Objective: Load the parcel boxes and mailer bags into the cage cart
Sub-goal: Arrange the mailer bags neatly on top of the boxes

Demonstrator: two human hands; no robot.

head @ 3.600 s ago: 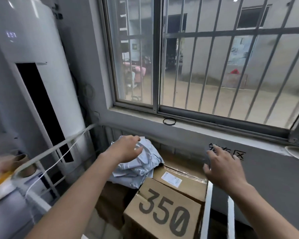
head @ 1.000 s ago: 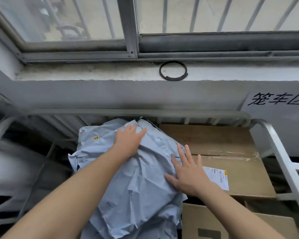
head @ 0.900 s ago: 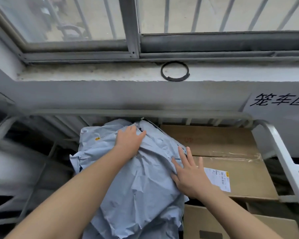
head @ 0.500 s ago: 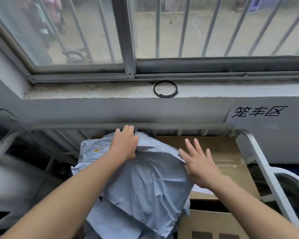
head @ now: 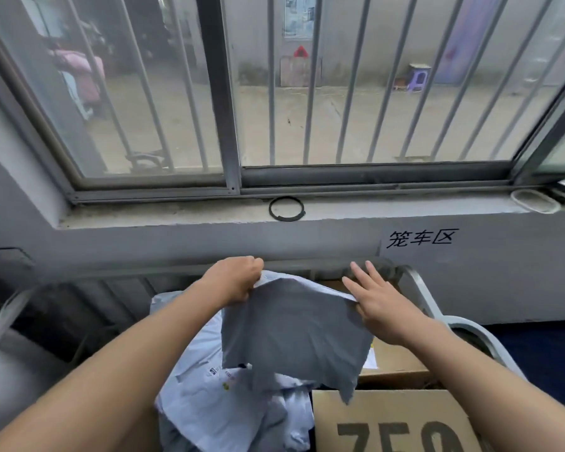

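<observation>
Mailer bag (head: 294, 334): left hand (head: 234, 278) fingers pinch top corner; right hand (head: 377, 300) flat, prob. touching edge.

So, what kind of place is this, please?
Probably a parcel depot's loading corner. Cardboard boxes and grey mailer bags are piled in a metal cage cart under a barred window, and the wall sign reads "cage cart area".
</observation>
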